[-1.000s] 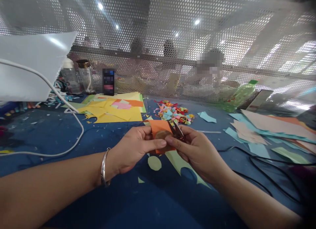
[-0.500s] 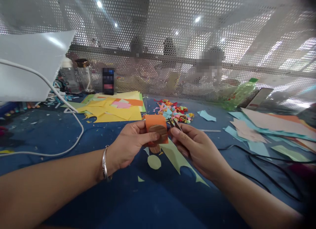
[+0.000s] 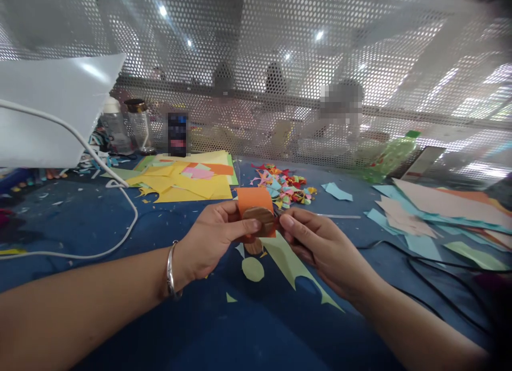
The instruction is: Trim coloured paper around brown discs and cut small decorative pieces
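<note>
Pinched in my left hand (image 3: 212, 232) is a piece of orange paper (image 3: 254, 197) with a round wooden disc (image 3: 261, 216) against its near side; the thumb presses on the disc. My right hand (image 3: 320, 243) is closed on small scissors (image 3: 278, 213), whose dark blades are at the right edge of the orange paper. Most of the scissors is hidden by the fingers. Below the hands, another wooden piece (image 3: 253, 247) lies partly covered. Near it are a pale green paper oval (image 3: 253, 269) and a green paper offcut (image 3: 286, 259) with curved cut-outs.
Yellow sheets (image 3: 188, 184) lie at the back left, before a phone (image 3: 177, 134). Behind my hands is a heap of colourful scraps (image 3: 288, 184). Stacked papers (image 3: 444, 205) and black cables (image 3: 428, 269) are on the right. A white cable (image 3: 134, 205) loops at left.
The scissor blades, spread and upright beside the orange paper before, now sit lower against its right edge and show less. My left hand keeps its hold on paper and disc. The view has shifted slightly.
</note>
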A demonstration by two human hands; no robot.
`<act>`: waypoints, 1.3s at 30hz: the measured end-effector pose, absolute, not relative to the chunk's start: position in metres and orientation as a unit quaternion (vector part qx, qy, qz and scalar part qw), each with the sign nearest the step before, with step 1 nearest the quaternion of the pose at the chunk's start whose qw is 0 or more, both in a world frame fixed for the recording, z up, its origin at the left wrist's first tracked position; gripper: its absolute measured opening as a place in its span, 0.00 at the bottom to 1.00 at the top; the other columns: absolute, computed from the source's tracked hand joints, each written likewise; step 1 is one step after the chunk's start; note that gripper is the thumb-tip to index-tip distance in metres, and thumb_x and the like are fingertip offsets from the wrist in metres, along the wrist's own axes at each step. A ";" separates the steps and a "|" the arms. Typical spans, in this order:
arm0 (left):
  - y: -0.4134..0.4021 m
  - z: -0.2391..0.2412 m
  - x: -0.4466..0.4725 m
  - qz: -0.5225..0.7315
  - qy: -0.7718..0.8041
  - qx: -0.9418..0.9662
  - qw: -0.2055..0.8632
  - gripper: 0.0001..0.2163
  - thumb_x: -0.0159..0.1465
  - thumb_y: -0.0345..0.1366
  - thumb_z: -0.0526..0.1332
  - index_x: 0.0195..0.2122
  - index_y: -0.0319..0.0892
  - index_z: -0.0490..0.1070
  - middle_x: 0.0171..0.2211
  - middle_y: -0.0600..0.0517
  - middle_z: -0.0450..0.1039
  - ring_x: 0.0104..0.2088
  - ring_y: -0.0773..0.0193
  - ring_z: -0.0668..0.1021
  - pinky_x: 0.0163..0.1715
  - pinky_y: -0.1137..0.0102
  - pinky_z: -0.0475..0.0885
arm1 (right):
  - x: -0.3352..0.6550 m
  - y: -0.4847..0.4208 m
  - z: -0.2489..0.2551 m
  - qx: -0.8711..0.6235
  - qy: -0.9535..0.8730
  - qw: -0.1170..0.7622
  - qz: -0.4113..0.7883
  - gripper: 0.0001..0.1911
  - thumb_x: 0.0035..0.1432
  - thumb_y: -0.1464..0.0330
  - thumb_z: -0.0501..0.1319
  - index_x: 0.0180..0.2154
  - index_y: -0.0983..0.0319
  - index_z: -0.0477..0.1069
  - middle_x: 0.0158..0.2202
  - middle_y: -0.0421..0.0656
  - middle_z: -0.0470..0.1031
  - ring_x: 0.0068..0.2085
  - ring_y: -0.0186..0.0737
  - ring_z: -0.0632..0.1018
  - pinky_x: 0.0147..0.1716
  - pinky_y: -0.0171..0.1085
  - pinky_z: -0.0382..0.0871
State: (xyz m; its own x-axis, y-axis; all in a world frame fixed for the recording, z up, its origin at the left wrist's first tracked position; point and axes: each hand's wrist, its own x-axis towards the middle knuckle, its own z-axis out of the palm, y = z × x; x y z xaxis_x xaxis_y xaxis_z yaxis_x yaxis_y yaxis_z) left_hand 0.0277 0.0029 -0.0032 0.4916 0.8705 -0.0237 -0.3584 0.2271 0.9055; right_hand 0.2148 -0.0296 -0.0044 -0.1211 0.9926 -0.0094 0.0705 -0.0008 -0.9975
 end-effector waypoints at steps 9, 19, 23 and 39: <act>0.001 -0.003 0.028 0.409 0.268 0.479 0.729 0.10 0.55 0.27 0.70 0.39 0.36 0.79 0.34 0.48 0.81 0.33 0.66 0.81 0.29 0.75 0.71 | 0.215 -0.032 0.000 -0.493 -0.579 0.421 0.494 0.24 0.55 0.48 0.64 0.27 0.61 0.65 0.22 0.33 0.52 0.22 0.29 0.50 0.19 0.32 0.41; 0.004 -0.005 0.025 0.394 0.258 0.489 0.734 0.12 0.56 0.27 0.70 0.42 0.37 0.79 0.35 0.48 0.81 0.33 0.66 0.81 0.32 0.75 0.73 | 0.219 -0.029 -0.003 -0.489 -0.595 0.410 0.489 0.23 0.57 0.49 0.63 0.27 0.62 0.67 0.22 0.33 0.53 0.23 0.30 0.52 0.20 0.32 0.45; 0.006 -0.005 0.024 0.408 0.255 0.515 0.709 0.10 0.56 0.27 0.69 0.40 0.35 0.77 0.34 0.48 0.82 0.32 0.69 0.80 0.33 0.76 0.73 | 0.220 -0.029 -0.003 -0.492 -0.596 0.407 0.487 0.22 0.57 0.49 0.63 0.29 0.62 0.69 0.23 0.34 0.54 0.24 0.30 0.52 0.21 0.33 0.46; 0.004 -0.002 0.022 0.431 0.227 0.536 0.689 0.11 0.59 0.25 0.67 0.42 0.37 0.70 0.35 0.48 0.82 0.35 0.68 0.82 0.40 0.73 0.76 | 0.215 -0.030 0.000 -0.497 -0.547 0.419 0.528 0.22 0.55 0.50 0.66 0.29 0.62 0.68 0.21 0.32 0.53 0.21 0.28 0.50 0.19 0.32 0.40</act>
